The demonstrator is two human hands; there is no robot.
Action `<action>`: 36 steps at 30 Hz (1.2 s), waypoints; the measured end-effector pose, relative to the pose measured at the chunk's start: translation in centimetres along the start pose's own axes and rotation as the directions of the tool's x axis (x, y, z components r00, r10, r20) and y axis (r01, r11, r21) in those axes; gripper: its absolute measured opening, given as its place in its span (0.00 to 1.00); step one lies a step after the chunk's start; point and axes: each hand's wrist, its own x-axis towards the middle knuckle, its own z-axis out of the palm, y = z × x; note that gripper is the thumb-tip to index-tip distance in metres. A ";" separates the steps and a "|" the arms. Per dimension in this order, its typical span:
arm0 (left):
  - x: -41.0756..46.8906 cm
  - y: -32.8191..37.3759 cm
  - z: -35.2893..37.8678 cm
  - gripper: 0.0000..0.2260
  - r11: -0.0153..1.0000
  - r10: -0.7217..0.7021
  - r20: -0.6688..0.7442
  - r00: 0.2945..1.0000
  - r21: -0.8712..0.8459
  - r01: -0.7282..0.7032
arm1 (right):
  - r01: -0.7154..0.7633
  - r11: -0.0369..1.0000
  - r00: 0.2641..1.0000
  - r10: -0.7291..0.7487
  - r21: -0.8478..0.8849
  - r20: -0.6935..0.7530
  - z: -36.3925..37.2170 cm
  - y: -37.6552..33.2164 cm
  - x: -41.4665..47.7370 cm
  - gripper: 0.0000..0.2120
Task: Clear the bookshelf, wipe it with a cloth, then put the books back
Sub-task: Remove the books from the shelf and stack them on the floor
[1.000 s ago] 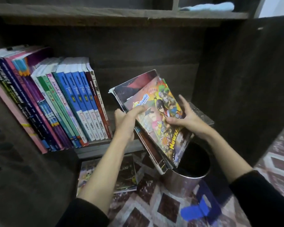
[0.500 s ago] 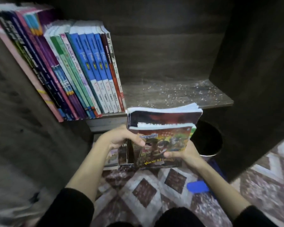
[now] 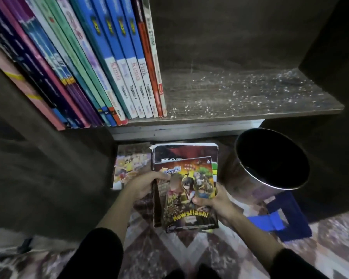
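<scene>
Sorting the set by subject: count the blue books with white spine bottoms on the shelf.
4, side by side on the shelf: leftmost blue book, second, third, and rightmost against the red book. More may be hidden past the left edge.

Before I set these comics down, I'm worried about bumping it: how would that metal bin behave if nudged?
The metal bin looks thin-walled, so it is probably light and easily shoved. It is round and fairly tall, so it may tip and roll. Its shiny side could slip in a grip.
</scene>
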 end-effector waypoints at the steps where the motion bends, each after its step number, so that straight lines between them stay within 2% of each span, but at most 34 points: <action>1: 1.1 -0.4 -0.1 0.35 0.998 0.045 -0.060 0.997 -0.046 -0.048 | -0.020 0.999 1.000 0.020 0.031 0.001 0.0 0.4 0.9 0.41; 2: 2.1 -0.8 -0.1 0.40 0.992 0.075 -0.112 0.991 -0.090 -0.085 | -0.044 0.997 0.999 0.044 0.063 0.005 0.0 0.8 1.8 0.42; 4: 4.2 -1.3 0.0 0.40 0.992 0.067 -0.205 0.976 -0.087 -0.087 | -0.075 0.993 0.997 0.078 0.096 -0.025 0.0 1.3 3.5 0.46; 5: 5.3 -1.7 0.2 0.38 0.996 0.057 -0.235 0.970 -0.054 -0.071 | -0.090 0.990 0.995 0.095 0.110 -0.041 0.0 1.4 4.4 0.44; 8: 8.8 -2.6 0.0 0.32 0.999 -0.001 -0.270 0.963 0.052 0.015 | -0.145 0.982 0.987 0.153 0.123 -0.055 -0.1 1.8 7.5 0.26; 11: 11.9 -2.6 0.0 0.24 0.997 0.017 -0.303 0.953 0.076 0.007 | -0.196 0.972 0.977 0.205 0.132 -0.058 0.0 1.9 11.0 0.28; 13: 13.4 -2.2 0.3 0.29 0.996 0.062 -0.343 0.937 0.077 -0.038 | -0.184 0.971 0.978 0.197 0.152 -0.073 0.1 1.7 12.8 0.30; 14: 14.0 -1.9 0.6 0.30 0.994 0.087 -0.355 0.931 0.089 -0.060 | -0.176 0.970 0.978 0.191 0.166 -0.081 0.1 1.7 13.7 0.26; 16: 15.3 -1.5 1.0 0.29 0.991 0.105 -0.343 0.934 0.109 -0.072 | -0.165 0.973 0.974 0.187 0.163 -0.129 0.1 1.9 15.6 0.13; 17: 16.1 -1.6 0.9 0.27 0.992 0.090 -0.321 0.943 0.110 -0.057 | -0.175 0.974 0.968 0.197 0.143 -0.156 0.0 2.0 16.4 0.12; 18: 16.7 -1.7 0.8 0.27 0.992 0.071 -0.293 0.954 0.122 -0.036 | -0.197 0.973 0.962 0.215 0.119 -0.167 0.0 1.8 17.0 0.18; 21: 17.7 -3.1 1.0 0.28 0.962 0.098 -0.192 0.976 0.270 -0.044 | -0.244 0.968 0.954 0.249 0.051 -0.169 0.2 2.5 19.4 0.52; 22: 17.8 -3.8 1.1 0.27 0.938 0.157 -0.175 0.972 0.335 -0.091 | -0.263 0.965 0.954 0.258 -0.009 -0.155 0.3 2.6 20.2 0.54; 24: 18.1 -5.2 0.9 0.23 0.824 0.299 -0.151 0.942 0.539 -0.175 | -0.271 0.951 0.956 0.248 -0.147 -0.157 1.6 1.7 20.8 0.38; 25: 18.2 -5.9 0.7 0.23 0.724 0.335 -0.132 0.933 0.670 -0.165 | -0.271 0.937 0.957 0.237 -0.222 -0.169 2.4 1.2 20.9 0.31; 26: 18.1 -6.5 0.4 0.25 0.629 0.336 -0.128 0.933 0.768 -0.121 | -0.274 0.911 0.956 0.221 -0.309 -0.196 3.3 0.9 21.2 0.30; 28: 18.1 -7.3 0.1 0.29 0.526 0.281 -0.143 0.949 0.850 -0.028 | -0.314 0.848 0.940 0.216 -0.426 -0.264 4.3 1.0 21.7 0.42; 30: 17.9 -7.5 0.1 0.31 0.492 0.247 -0.151 0.957 0.871 0.010 | -0.347 0.788 0.929 0.215 -0.509 -0.301 4.7 1.1 21.7 0.51; 34: 17.7 -7.5 0.8 0.31 0.451 0.289 -0.204 0.935 0.891 0.055 | -0.299 0.722 0.951 0.172 -0.623 -0.257 4.2 0.7 20.9 0.55; 36: 17.5 -7.3 0.9 0.29 0.436 0.314 -0.212 0.925 0.898 0.058 | -0.259 0.585 0.956 0.043 -0.769 -0.290 4.5 0.3 20.3 0.54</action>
